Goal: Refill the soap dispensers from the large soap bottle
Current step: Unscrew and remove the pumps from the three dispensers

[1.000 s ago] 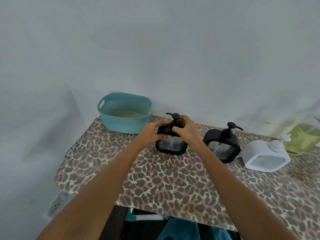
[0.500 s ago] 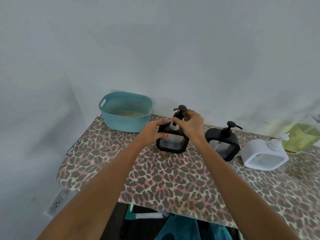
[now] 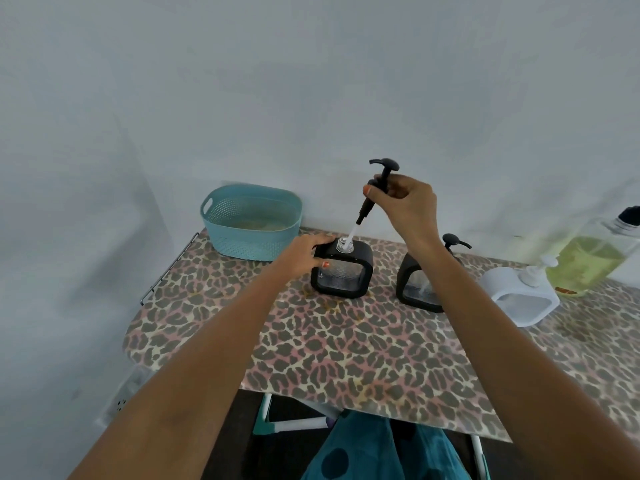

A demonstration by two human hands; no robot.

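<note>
A black square soap dispenser with a clear window stands on the leopard-print table. My left hand grips its top left corner. My right hand holds its black pump lifted and tilted, the white tube's tip still inside the open neck. A second black dispenser with its pump on stands to the right, partly behind my right forearm. A white dispenser follows further right. The large bottle of yellow-green soap stands at the far right by the wall.
A teal perforated basket sits at the table's back left against the grey wall. The table's left end is rounded with a wire rail. Teal fabric and the table's frame show below the front edge.
My right hand has unscrewed the pump and pulled it up out of the left black dispenser, exposing the clear neck. My left hand stayed on the dispenser body.
</note>
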